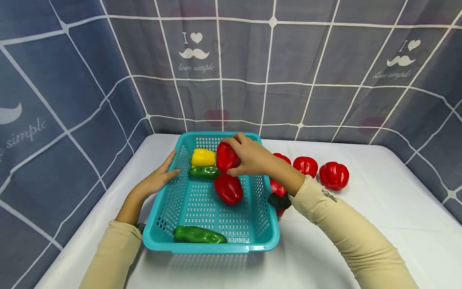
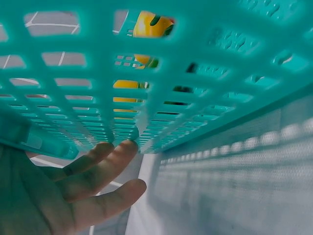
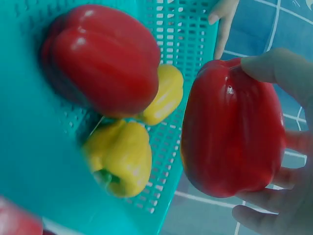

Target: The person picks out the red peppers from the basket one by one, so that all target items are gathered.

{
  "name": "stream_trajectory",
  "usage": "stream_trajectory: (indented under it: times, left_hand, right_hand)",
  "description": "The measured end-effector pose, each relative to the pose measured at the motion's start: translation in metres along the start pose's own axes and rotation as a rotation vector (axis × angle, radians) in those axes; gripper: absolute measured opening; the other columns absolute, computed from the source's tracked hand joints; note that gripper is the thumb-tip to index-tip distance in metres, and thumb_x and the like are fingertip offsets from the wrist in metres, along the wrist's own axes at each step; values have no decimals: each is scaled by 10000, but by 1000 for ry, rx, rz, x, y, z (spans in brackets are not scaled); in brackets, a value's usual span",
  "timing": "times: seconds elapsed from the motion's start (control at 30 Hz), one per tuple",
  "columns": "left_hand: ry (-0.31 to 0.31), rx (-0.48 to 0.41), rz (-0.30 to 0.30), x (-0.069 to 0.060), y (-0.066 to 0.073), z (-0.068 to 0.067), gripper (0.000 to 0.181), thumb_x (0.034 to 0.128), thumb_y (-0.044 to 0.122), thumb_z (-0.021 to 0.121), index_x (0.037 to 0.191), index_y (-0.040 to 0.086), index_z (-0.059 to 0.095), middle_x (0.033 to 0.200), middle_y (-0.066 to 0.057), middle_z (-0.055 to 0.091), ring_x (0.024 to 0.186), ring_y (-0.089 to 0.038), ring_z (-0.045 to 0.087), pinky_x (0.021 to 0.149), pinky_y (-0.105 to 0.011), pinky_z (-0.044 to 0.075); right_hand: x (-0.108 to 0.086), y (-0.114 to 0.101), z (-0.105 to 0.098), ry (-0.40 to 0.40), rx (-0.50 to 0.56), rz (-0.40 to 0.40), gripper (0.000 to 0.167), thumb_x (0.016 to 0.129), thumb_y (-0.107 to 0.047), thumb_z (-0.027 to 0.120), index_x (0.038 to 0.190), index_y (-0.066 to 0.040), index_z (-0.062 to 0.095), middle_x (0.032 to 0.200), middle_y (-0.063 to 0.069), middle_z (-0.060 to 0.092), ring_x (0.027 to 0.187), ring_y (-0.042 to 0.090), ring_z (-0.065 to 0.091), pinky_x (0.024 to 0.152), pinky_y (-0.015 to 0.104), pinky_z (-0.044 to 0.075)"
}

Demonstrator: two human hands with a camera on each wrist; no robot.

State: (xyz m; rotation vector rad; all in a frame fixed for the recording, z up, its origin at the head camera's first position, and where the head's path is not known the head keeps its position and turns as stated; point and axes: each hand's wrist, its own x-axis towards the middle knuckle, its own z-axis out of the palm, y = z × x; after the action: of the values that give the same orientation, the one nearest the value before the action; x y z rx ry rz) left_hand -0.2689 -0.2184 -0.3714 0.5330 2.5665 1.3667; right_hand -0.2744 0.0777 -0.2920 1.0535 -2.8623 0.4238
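My right hand (image 1: 251, 155) grips a red bell pepper (image 3: 232, 129) over the turquoise basket (image 1: 211, 248), thumb on one side and fingers on the other. Below the held pepper, another red bell pepper (image 1: 228, 189) lies in the basket. Toward the basket's back sit a yellow bell pepper (image 1: 203, 157) and a green pepper (image 1: 204, 172). A second yellow pepper (image 3: 164, 95) shows only in the right wrist view. Along the basket's front wall lies a long green pepper (image 1: 199, 235). My left hand (image 1: 157, 180) rests at the left rim, its fingers extended along the outside.
Several red bell peppers (image 1: 334, 176) lie on the white tabletop (image 1: 375, 200) right of the basket, some partly hidden by my right forearm. A grey checked cloth (image 1: 245, 56) hangs behind and at both sides of the table.
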Motion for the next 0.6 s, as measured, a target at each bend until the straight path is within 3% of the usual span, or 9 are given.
stream_trajectory:
  times: [0.43, 0.6]
  left_hand:
    - [-2, -19, 9, -1, 0, -1, 731, 950, 140, 376, 1451, 110, -155, 1512, -176, -158, 1369, -420, -100, 1049, -656, 23]
    - [-8, -17, 12, -1, 1, -1, 735, 948, 139, 378, 1450, 111, -158, 1511, -182, -152, 1367, -436, -75, 1043, -661, 66]
  right_hand:
    - [-23, 30, -18, 18, 81, 66, 857, 667, -278, 779, 1388, -160, 331, 1306, 129, 379, 1164, 303, 429, 793, 423, 534]
    - [-39, 42, -28, 13, 114, 100, 869, 676, -280, 774, 1399, -155, 310, 1329, 146, 352, 1178, 331, 418, 808, 460, 522]
